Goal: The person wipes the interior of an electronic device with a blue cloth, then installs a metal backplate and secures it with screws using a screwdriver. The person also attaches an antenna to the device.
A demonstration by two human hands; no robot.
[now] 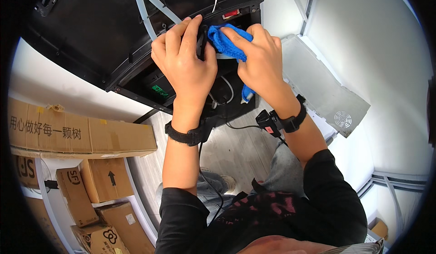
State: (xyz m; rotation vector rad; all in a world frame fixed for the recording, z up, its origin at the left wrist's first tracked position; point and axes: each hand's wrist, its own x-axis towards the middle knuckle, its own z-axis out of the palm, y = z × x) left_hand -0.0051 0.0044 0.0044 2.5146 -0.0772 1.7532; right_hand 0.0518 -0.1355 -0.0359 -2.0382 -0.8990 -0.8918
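Note:
My right hand (261, 56) grips a bunched blue cloth (229, 45), its index finger pressing into the folds. The cloth lies against the opened side of a black machine cabinet (86, 27); a loose end hangs lower down. Just left of it, my left hand (185, 56) has its fingers and thumb around a thin black part (203, 42) of the machine. What the part is, I cannot make out. Above the cloth sits a red switch (231, 14). Two pale flat tubes (150, 6) run down behind my left fingers.
A grey metal panel (318, 81) with a round vent leans at the right by the white wall. A white cable (227, 88) loops inside the cabinet below my hands. Cardboard boxes (106, 176) fill the lower left. Straps with black cables are on both wrists.

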